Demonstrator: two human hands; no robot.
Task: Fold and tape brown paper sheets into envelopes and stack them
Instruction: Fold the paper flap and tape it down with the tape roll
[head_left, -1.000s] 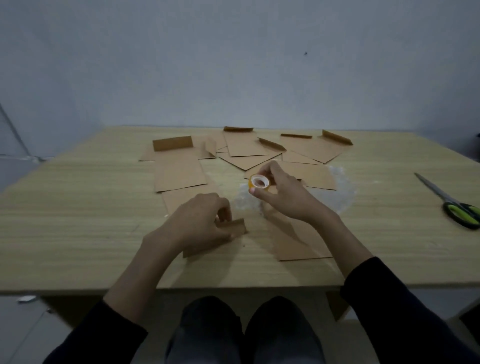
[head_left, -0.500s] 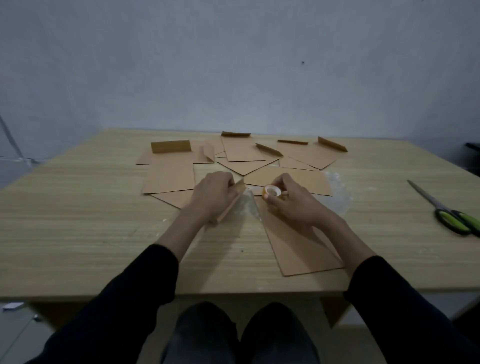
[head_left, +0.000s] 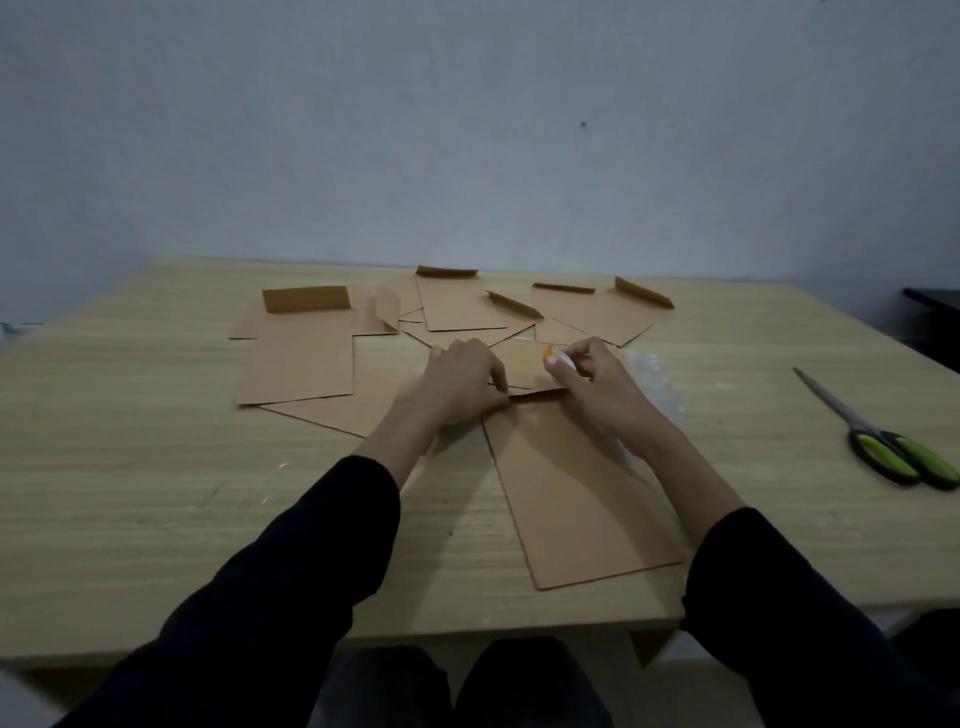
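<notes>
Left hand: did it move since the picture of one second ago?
Yes. Judged against the table's near edge, the left hand moved farther away and rightward, to the far end of the nearest brown sheet.

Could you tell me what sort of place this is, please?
Likely a simple home or office craft desk: a wooden table against a bare grey wall, spread with brown paper sheets, with scissors nearby.

Both arms, in dark sleeves, are stretched forward toward 12 o'clock. The left grip (head_left: 462, 382) is held knuckles-up, fingers pinched on the far edge of the brown sheet (head_left: 576, 493). A tape roll (head_left: 551, 357) is pinched in the right grip (head_left: 597, 387), just at 3 o'clock of the left.
</notes>
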